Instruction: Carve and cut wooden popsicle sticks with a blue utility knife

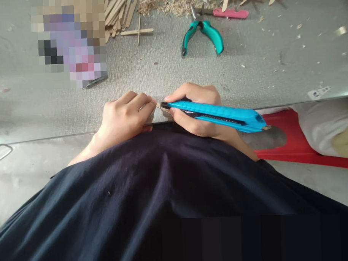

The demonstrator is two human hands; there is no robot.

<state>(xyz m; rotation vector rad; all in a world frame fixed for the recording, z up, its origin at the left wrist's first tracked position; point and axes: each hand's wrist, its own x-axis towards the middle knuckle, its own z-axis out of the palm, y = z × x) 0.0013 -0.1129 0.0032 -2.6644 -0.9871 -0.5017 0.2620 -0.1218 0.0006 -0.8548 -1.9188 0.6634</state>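
Note:
A blue utility knife (224, 113) lies in my right hand (201, 106), whose fingers are wrapped round its front half. Its black tip points left, towards my left hand (126, 113). The fingers of that hand are closed in a pinch close to the table's front edge. Between the two hands a short end of a thin wooden stick (165, 110) shows by the blade; most of it is hidden by fingers. Both hands rest near my dark shirt (152, 177).
Teal-handled pliers (201, 30) lie ahead on the grey table (149, 66), by a pink-handled tool (231, 13). Farther back are craft sticks (118, 12), two crossed sticks (138, 31) and wood shavings (169, 4). A blurred-out object (74, 46) sits left. A red stool (294, 137) stands below right.

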